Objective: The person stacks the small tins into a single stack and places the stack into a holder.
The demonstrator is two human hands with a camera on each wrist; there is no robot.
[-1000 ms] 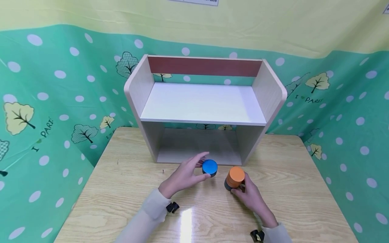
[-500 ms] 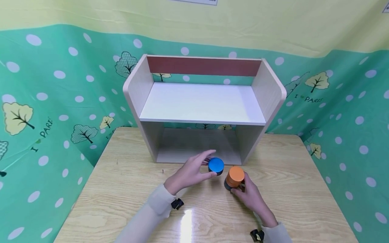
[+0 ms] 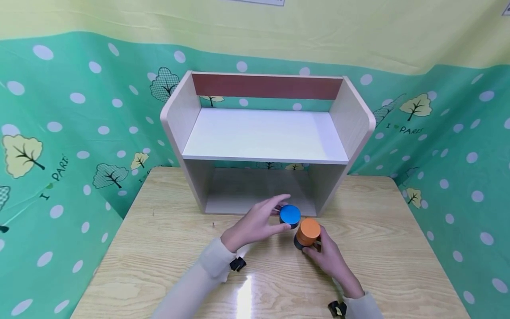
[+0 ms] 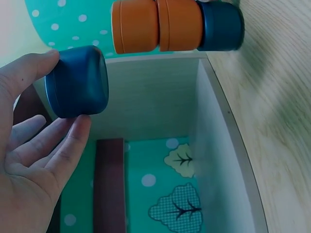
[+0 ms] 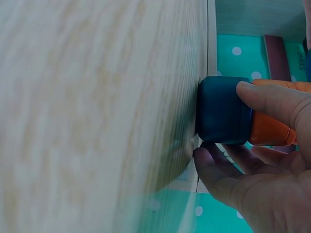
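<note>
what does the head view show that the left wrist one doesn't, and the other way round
Head view only: the right hand gripping the stack, light sleeves, black wrist devices, and lettering on the backdrop.

Left wrist view only: the palm side of the left hand.

Both: the blue container in that hand, the orange-and-blue stack, the shelf unit, the tabletop and the backdrop.

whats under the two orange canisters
A dark blue canister sits directly beneath the orange canisters, standing on the wooden table. Its top face, its underside and the spot it covers are hidden.
</note>
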